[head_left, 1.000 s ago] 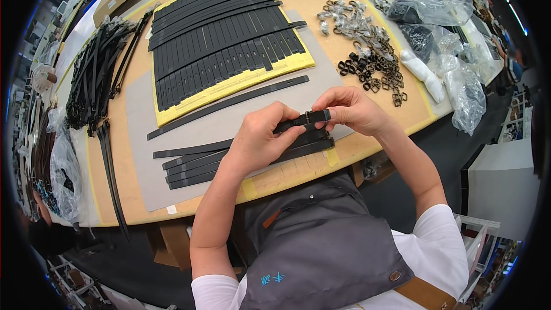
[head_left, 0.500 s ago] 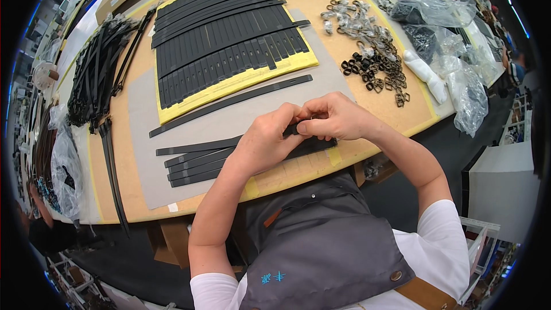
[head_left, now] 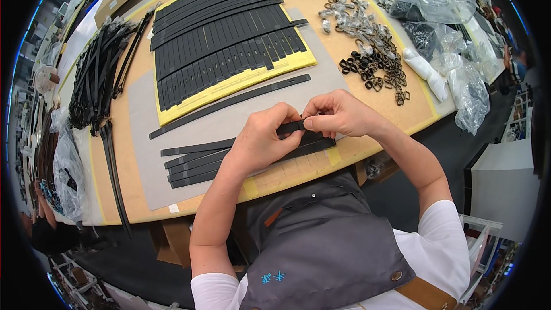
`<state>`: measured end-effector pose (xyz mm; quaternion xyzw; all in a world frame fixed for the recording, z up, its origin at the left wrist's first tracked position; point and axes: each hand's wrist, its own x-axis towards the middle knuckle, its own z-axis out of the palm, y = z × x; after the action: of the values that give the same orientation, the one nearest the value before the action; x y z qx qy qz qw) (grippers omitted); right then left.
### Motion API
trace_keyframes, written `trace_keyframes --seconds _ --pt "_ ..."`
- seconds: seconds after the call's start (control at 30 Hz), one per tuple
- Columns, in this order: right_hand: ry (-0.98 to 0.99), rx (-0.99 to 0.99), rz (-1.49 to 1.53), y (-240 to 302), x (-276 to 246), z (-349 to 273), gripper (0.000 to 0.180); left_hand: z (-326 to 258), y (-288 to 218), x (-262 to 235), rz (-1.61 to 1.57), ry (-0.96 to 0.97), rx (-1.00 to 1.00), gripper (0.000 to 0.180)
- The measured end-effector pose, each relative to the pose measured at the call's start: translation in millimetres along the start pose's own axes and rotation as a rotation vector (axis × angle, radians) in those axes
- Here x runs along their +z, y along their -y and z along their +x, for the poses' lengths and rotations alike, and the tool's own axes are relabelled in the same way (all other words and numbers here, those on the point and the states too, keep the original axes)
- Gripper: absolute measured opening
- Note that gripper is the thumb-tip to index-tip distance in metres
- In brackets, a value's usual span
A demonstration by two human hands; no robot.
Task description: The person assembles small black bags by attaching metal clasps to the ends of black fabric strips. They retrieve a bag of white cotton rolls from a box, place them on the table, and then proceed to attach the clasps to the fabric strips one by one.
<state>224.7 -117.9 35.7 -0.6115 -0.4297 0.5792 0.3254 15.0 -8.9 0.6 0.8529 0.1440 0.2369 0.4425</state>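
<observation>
While pinching the black strap (head_left: 291,127) at frame centre between left hand (head_left: 261,140) and right hand (head_left: 338,116), both clamped on it; keep ends aligned, pull taut above the grey mat (head_left: 189,120)

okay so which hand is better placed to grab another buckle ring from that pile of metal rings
Right. The right hand sits closest to the pile of metal rings, on that same side. The left hand lies farther off and would have to cross over the black strap both hold.
</observation>
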Motion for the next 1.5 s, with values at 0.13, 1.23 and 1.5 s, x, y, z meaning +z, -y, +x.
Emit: trace_keyframes --seconds 0.13,1.23,1.5 --pt "-0.002 0.01 -0.003 0.0 0.6 0.7 0.024 -0.3 0.2 -0.8 -0.031 0.026 -0.049 0.022" --pt "-0.025 -0.186 -0.11 -7.4 15.7 8.3 0.019 -1.4 -9.5 -2.5 -0.105 0.045 -0.033 0.03" --pt "0.056 -0.398 0.272 -27.6 35.7 18.8 0.019 -6.6 -0.3 -7.6 -0.387 0.094 -0.034 0.039"
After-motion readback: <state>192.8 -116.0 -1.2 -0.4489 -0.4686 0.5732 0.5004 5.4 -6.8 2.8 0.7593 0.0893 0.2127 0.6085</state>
